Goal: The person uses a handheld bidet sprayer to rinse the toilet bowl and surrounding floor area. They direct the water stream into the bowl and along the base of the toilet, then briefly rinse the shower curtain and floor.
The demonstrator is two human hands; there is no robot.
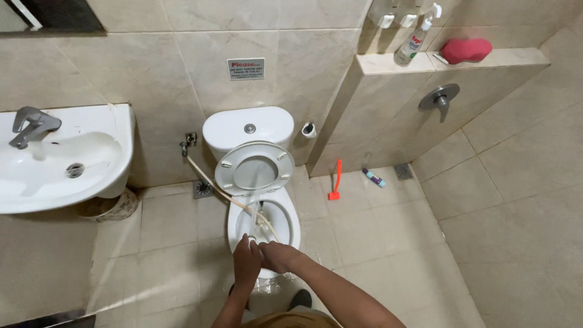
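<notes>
Both hands over front rim of toilet bowl (234, 222): left hand (247, 262) curled round spray hose (225, 189) nozzle, right hand (274, 255) alongside, grip unclear. Risk: spray rebounding off bowl, wetting floor tiles (376, 243)

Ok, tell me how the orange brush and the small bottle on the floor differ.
The orange brush is long, thin and a single bright colour; the small bottle is short, stubby and purple with a lighter band. The brush runs nearly straight toward the wall; the bottle lies at a slant. Both lie on the tiled floor right of the toilet.
</notes>
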